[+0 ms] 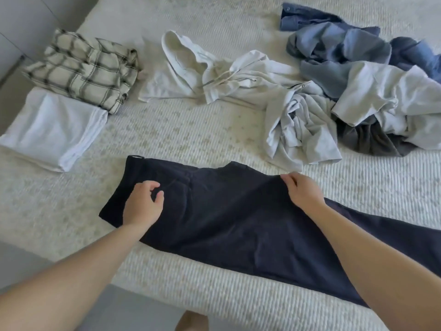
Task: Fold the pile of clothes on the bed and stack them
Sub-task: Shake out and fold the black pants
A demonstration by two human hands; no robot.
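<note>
Step in hand: laying out the dark trousers [238,211] at near edge of bed [191,144]. Waistband pts left; long axis runs left-right, legs trailing off to the right. Left hand [143,206] hovers over waist area, fingers loosely curled, holding nothing. Right hand [303,192] pinches the far edge. Next, prob.: smooth flat, then fold legs toward waistband.

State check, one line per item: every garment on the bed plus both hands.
Navy trousers: spread flat at the near edge, not folded.
Left hand: over the trousers, fingers loosely curled, grip unclear.
Right hand: pinching the trousers' far edge.
White garment: folded.
Plaid garment: roughly folded, beside the white one, not stacked.
Cream hoodie: unfolded, crumpled.
Blue, grey and white pile: unfolded heap.
</note>
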